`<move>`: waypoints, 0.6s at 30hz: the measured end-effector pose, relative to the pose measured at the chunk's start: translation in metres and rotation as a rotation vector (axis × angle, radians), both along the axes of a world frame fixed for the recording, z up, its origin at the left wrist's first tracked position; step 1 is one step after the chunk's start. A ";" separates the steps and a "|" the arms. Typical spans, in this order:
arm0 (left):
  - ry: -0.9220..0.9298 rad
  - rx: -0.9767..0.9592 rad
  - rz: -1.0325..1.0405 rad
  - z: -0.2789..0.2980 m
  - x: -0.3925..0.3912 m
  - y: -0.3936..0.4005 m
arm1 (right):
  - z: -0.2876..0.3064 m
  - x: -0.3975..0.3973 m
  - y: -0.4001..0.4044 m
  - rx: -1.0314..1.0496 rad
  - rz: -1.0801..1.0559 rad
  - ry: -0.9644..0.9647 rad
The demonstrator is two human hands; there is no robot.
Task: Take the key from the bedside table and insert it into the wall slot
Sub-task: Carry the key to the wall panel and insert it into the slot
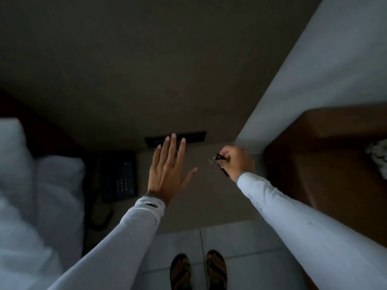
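My right hand (237, 161) is closed around a small key with a dark tag (219, 162), held above the pale bedside table top (205, 197) near the wall corner. A metal ring and the key tip stick out to the left of my fingers. My left hand (168, 170) hovers flat with its fingers spread over the table, holding nothing. Its fingertips overlap a dark rectangular wall panel (194, 137) just above the table. I cannot make out a slot in the dim light.
A dark telephone (119, 176) lies on the table's left side. White pillows and bedding (31, 185) fill the left. A brown wooden cabinet (326, 160) stands at the right beside a white wall. My sandalled feet (199, 271) stand on pale tiles.
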State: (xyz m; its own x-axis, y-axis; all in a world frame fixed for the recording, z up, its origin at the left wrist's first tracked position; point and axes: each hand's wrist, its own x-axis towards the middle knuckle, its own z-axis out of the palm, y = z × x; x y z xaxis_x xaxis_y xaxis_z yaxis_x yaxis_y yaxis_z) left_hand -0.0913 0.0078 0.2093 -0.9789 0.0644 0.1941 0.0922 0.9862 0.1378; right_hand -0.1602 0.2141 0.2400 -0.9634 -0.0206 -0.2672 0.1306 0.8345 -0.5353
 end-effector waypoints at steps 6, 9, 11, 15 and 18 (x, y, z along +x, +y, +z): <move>0.198 0.022 -0.175 0.169 -0.046 0.039 | 0.176 -0.002 0.054 0.068 -0.105 0.230; 0.319 0.043 -0.289 0.241 -0.059 0.076 | 0.257 0.011 0.093 0.067 -0.209 0.352; 0.387 0.054 -0.369 0.284 -0.065 0.108 | 0.303 0.024 0.122 0.068 -0.283 0.423; 0.468 0.058 -0.514 0.361 -0.065 0.186 | 0.381 0.063 0.192 0.073 -0.444 0.527; 0.523 0.072 -0.626 0.411 -0.053 0.251 | 0.432 0.107 0.252 0.104 -0.559 0.589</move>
